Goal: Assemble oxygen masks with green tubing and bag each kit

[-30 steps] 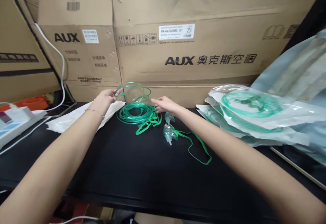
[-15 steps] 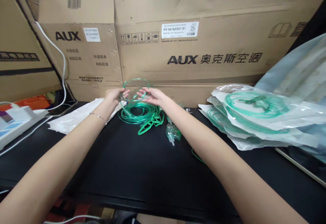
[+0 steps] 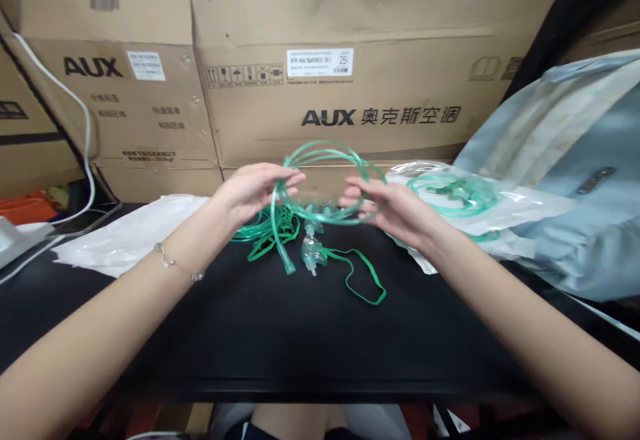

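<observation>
Between my two hands a coil of clear green tubing [image 3: 320, 215] is held up above the table. My left hand [image 3: 257, 190] is closed on the coil's left side, and a free end with a connector [image 3: 289, 266] hangs below it. On the coil's opposite side, my right hand [image 3: 393, 208] has its fingers curled around the loops. Under the coil lies a clear mask [image 3: 314, 252] with a green elastic strap [image 3: 373, 272] stretching to the right. More green tubing [image 3: 250, 232] is heaped on the table behind my left hand, partly hidden.
White wrappers [image 3: 113, 233] lie at the left. Clear bags [image 3: 515, 205] with green tubing are stacked at the right, beside light blue cloth [image 3: 560, 247]. Large cardboard boxes [image 3: 260, 110] stand along the back of the black table [image 3: 300, 333]. A white cable [image 3: 89, 140] runs at far left.
The held coil has moved right and nearer, away from the heaped tubing, and its connector end now hangs down. My hands are farther apart. The view has shifted right.
</observation>
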Tool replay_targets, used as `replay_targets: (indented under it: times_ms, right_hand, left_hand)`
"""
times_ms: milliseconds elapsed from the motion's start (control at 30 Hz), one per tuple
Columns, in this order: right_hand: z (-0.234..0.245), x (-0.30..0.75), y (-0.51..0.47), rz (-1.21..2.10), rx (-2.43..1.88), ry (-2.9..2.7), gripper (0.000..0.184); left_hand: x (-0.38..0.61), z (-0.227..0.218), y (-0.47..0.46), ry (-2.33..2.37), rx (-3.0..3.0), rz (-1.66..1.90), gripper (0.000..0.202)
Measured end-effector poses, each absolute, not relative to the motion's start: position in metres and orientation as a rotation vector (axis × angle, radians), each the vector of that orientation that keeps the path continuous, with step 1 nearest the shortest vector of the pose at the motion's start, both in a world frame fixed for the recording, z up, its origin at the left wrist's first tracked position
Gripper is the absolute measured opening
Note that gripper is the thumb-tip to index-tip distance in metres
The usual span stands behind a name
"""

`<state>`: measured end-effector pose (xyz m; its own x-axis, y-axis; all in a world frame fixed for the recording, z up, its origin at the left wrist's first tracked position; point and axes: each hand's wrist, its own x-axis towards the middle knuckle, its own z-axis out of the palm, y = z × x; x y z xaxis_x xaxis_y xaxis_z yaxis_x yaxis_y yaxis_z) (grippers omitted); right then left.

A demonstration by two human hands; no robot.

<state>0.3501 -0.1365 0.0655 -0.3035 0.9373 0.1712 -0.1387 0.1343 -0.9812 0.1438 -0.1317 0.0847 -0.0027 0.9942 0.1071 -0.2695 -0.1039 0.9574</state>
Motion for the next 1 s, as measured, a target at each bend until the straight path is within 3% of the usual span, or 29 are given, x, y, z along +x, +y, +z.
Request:
replay_targets:
  times_ms: [133, 267, 333, 467, 633, 733, 900, 1000]
  right_hand:
    - [0.028, 0.398, -0.177, 1.032, -1.447, -1.663, 0.037]
    - [0.001, 0.421, -0.197, 0.068, -1.791, -1.924, 0.059]
    - [-0.001, 0.417, -0.2, -0.18, -1.735, -1.993, 0.056]
    - [0.004, 0.388, -0.186, 0.287, -1.492, -2.248, 0.031]
    - [0.003, 0.364, -0.142, -0.143, -1.192, -2.239, 0.027]
    - [-0.003, 0.365, -0.122, -0.018, -1.011, -2.426, 0.023]
    - [-0.022, 0.377, -0.112, 0.031, -1.111, -2.397, 0.03]
    - [-0.025, 0.38, -0.117, -0.047, -1.207, -2.359, 0.026]
  left_hand:
    - [0.179, 0.053, -0.15, 0.956, 1.017, 1.194, 0.02]
    - [0.2, 0.02, -0.155, 1.032, 1.019, 1.083, 0.022]
    - [0.206, 0.01, -0.154, 1.06, 1.068, 1.059, 0.023]
    - [0.211, -0.001, -0.151, 1.106, 1.283, 1.066, 0.023]
    - [0.211, -0.004, -0.146, 1.132, 1.418, 1.075, 0.018]
    - [0.206, 0.003, -0.147, 1.124, 1.452, 0.945, 0.007]
    - [0.182, 0.021, -0.155, 1.058, 1.684, 0.895, 0.023]
    - [0.166, 0.022, -0.152, 1.182, 1.923, 0.97, 0.016]
